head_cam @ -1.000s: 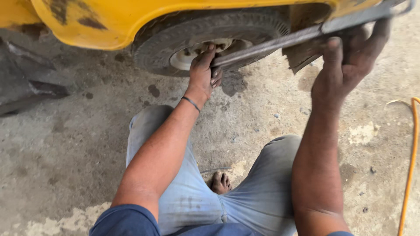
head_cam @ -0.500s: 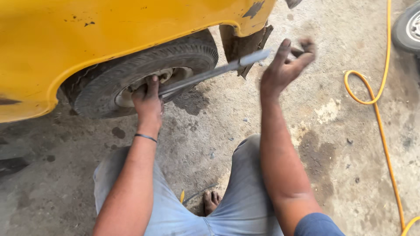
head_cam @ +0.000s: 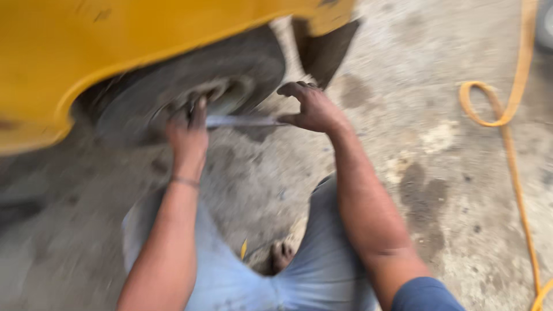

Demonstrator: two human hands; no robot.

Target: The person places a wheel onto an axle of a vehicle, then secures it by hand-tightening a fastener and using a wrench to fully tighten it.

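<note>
The left hand [head_cam: 187, 129] grips the near end of a long grey metal bar [head_cam: 242, 121] at the black rubber wheel [head_cam: 173, 98] under the yellow car body [head_cam: 115, 40]. The right hand [head_cam: 311, 106] curls loosely over the bar's right end. A yellow hose [head_cam: 507, 126] lies far right on the concrete floor [head_cam: 438, 173].

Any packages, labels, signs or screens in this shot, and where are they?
None show in this blurred view.
Only a yellow car body, its wheel, a metal bar between the left hand and right hand, and a yellow hose.
</note>
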